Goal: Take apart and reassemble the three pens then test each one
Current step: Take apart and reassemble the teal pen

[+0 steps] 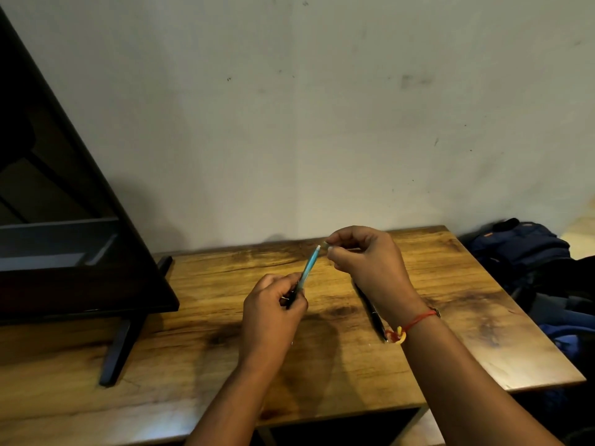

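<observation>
While the wooden desk (pixel 450 300) spreads wide beneath both arms, a dark monitor (pixel 64 236) stands on its left part and a heap of blue bags (pixel 521 252) lies off its far right edge, so the middle stays free as working room. Above that middle the left hand (pixel 273 317) holds the blue pen (pixel 308 267) by its lower end, fingers closed around it, the barrel slanting up and to the right so that its pale tip faces the other hand. A dark piece shows inside the same grip; whether it belongs to this pen I cannot tell. The right hand (pixel 363 255), with a red thread bracelet (pixel 409 326) on the wrist, is raised just beside that tip, thumb and forefinger pinched together on something too small to make out, likely a part just off the pen or about to go on. A black pen (pixel 373 313) lies on the desk under the right wrist, partly hidden. No third pen is in sight.
</observation>
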